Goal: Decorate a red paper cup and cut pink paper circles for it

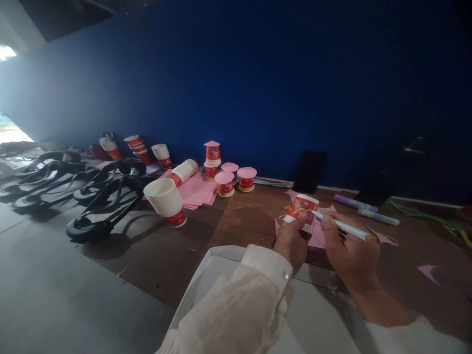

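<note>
My left hand (292,242) grips a red and white paper cup (303,210) standing upside down on a pink paper sheet (317,237) on the brown board. My right hand (350,250) is closed round a white marker pen (344,227), whose tip touches the paper at the cup's right side. Both arms wear white sleeves.
Several cups capped with pink paper discs (236,179) stand at the back by a stack of pink sheets (197,191). Stacked cups (167,201) lie on their side at left, beside black sandals (99,196). Two more pens (368,210) and pink scraps (427,271) lie at right.
</note>
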Action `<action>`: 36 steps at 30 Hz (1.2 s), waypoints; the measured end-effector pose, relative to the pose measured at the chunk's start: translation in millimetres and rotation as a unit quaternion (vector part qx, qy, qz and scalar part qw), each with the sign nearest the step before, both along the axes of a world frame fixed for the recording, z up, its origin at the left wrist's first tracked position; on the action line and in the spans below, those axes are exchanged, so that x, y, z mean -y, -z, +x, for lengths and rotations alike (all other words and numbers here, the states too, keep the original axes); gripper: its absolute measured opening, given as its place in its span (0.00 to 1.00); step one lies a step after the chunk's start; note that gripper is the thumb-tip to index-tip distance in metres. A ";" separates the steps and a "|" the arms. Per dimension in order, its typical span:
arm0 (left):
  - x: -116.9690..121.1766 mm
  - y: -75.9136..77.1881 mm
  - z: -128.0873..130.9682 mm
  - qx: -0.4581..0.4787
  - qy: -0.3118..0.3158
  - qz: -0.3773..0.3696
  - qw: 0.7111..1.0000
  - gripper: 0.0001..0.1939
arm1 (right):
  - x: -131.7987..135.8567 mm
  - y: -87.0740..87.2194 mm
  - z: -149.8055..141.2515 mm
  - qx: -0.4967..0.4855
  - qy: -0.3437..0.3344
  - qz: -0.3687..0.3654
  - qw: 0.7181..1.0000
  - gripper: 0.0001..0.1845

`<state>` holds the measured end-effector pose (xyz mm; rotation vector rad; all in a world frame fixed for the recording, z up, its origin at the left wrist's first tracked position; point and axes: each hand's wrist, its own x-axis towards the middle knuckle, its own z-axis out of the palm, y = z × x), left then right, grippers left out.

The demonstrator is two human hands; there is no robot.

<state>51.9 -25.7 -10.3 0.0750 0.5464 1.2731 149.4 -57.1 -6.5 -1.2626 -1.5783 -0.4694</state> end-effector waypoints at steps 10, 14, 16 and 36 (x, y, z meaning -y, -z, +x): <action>0.2 1.0 0.0 -0.008 0.004 0.013 1.000 0.14 | -3.0 2.1 1.8 0.029 -0.001 0.025 0.999 0.11; -1.6 6.7 1.2 -0.003 0.006 0.028 1.000 0.14 | -1.2 1.2 0.8 0.020 -0.002 0.030 0.999 0.11; -3.0 10.2 2.1 -0.003 -0.003 0.034 0.999 0.15 | 0.2 1.1 0.6 0.004 0.007 0.029 1.000 0.11; -3.1 18.8 4.1 -0.095 0.012 0.111 0.989 0.28 | 2.7 -2.8 -7.0 0.020 -0.034 0.056 0.998 0.08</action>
